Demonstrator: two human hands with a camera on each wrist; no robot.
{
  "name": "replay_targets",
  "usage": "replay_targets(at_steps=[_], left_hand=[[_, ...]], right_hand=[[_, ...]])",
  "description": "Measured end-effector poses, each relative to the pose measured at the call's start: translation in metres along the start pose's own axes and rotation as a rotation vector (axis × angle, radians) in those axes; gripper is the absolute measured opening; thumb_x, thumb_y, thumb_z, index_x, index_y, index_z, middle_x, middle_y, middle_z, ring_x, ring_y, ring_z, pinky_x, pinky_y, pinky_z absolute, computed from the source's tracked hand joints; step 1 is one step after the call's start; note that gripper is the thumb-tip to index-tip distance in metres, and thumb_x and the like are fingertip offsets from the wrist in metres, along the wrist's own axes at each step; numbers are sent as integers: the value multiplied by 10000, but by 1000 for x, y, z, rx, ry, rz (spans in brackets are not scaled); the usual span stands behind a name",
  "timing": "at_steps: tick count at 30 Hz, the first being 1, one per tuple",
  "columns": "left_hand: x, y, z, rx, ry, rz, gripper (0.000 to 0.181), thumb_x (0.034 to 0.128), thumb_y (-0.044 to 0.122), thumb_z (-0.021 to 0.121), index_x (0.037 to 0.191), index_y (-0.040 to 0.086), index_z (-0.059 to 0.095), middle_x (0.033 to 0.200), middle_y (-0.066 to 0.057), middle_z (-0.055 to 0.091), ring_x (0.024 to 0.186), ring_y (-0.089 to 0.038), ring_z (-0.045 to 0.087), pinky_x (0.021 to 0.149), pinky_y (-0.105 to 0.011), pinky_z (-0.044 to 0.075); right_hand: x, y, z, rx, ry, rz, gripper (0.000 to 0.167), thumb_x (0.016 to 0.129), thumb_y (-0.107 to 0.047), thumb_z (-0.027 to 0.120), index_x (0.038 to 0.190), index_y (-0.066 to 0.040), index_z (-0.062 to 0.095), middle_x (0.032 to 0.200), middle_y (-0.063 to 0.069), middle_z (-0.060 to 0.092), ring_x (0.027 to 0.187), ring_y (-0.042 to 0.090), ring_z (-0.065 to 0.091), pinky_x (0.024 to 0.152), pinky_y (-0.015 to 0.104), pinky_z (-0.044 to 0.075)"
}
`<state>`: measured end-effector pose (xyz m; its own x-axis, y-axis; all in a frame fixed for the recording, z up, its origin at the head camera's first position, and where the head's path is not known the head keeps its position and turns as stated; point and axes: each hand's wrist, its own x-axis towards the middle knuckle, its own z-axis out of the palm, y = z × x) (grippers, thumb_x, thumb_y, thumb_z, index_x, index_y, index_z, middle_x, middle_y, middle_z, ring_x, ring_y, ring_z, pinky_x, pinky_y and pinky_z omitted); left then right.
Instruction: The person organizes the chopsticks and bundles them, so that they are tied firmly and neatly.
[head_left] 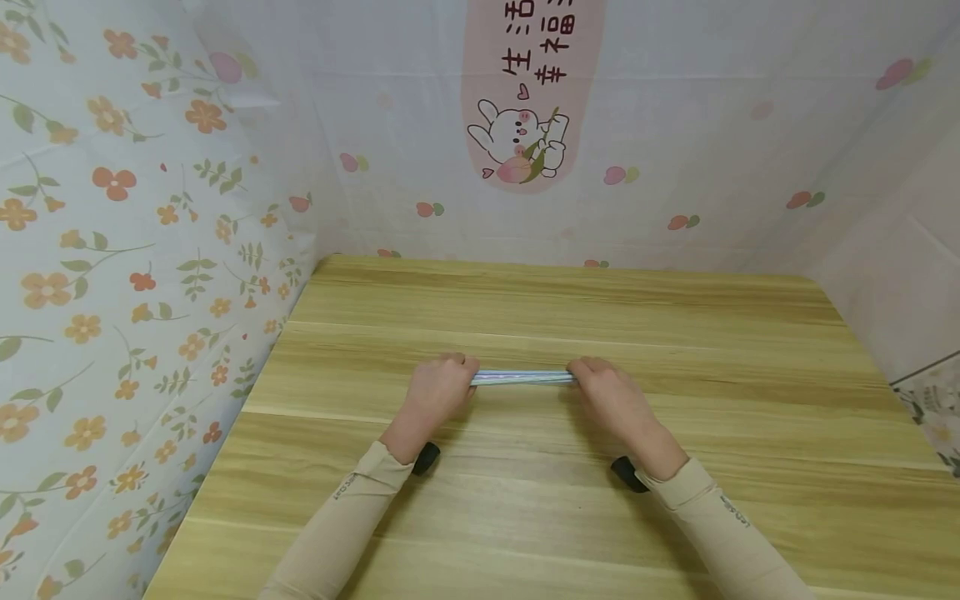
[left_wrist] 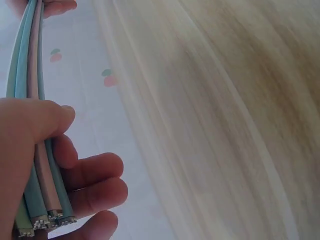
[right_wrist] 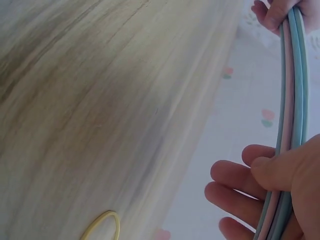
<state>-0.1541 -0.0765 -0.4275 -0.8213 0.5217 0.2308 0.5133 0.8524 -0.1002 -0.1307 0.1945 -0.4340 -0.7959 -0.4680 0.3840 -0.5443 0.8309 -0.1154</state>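
A bundle of slim pastel sticks (head_left: pixel 523 377), in blue, pink and pale green, stretches level between my two hands above the table. My left hand (head_left: pixel 442 387) grips one end, with its thumb laid over the sticks in the left wrist view. Rough silvery ends (left_wrist: pixel 52 216) stick out below that thumb. The other end is held by my right hand (head_left: pixel 615 404); in the right wrist view its thumb and forefinger pinch the bundle, while the other fingers spread loosely beneath. What kind of sticks these are, I cannot tell.
A thin yellow loop (right_wrist: pixel 106 222), like a rubber band, shows at the bottom of the right wrist view. The wood-grain table (head_left: pixel 525 517) meets a printed cloth (head_left: pixel 390 183) at its back, and floral cloth (head_left: pixel 112 250) hangs at the left. Black wrist devices (head_left: pixel 628 474) sit under both wrists.
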Motion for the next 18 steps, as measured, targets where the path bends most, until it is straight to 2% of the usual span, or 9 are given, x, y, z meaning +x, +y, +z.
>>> replay_targets(at_steps=[4,11,15,18], left_hand=[[-1,0,0,16,33,9,198,827,285,740,918,125,667,833,-9,681,709,-148,656,447,-300,486],[-3,-2,1,18,57,33,249,828,258,735,795,96,548,674,-1,631,484,-93,531,396,-271,428],[-3,-3,1,8,71,20,245,830,257,731,809,90,553,685,-10,613,503,-107,539,394,-264,423],[-2,-4,1,13,138,15,207,818,250,741,843,92,609,743,-23,625,602,-153,593,404,-266,439]], right_hand=[[0,0,-2,-15,18,0,158,844,43,656,988,-9,618,870,106,651,809,259,638,657,374,538],[4,3,-6,29,120,48,173,784,34,724,939,-10,662,896,126,652,843,283,609,685,372,539],[4,5,-6,22,171,59,124,788,-6,733,882,-17,653,850,125,657,767,281,604,635,362,526],[4,5,-6,29,188,64,115,804,-22,725,877,-16,637,825,117,640,714,256,601,567,346,511]])
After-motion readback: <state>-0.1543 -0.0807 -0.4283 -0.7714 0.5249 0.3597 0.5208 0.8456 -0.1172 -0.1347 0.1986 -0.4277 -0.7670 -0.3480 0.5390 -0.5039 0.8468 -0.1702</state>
